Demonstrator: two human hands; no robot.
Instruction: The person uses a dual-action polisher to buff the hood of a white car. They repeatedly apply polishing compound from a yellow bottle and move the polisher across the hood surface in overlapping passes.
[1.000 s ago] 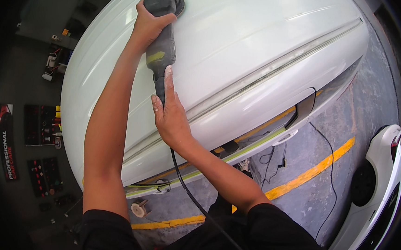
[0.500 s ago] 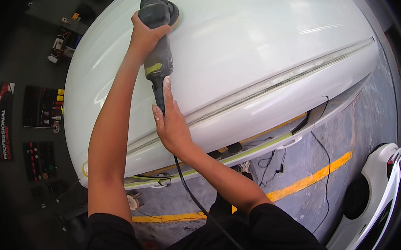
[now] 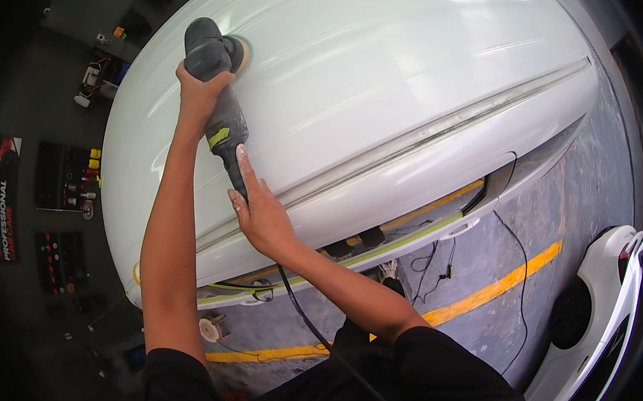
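A black power polisher with a yellow-green patch rests against the white car roof. Its round pad is at the tool's right side, tilted against the glossy panel. My left hand is closed round the body just behind the head, thumb across the top. Farther back, my right hand grips the rear handle, index finger stretched along it and white residue on the fingertips. From the handle a black cord runs down past my right forearm.
A dark trim channel runs along the roof's near side. Below, a yellow line and loose cables lie on the grey floor. Another white car stands at the right; tool racks hang at the left.
The polisher has moved left and nearer to me across the roof, its head swinging left. Both hands have moved with it, keeping their grip.
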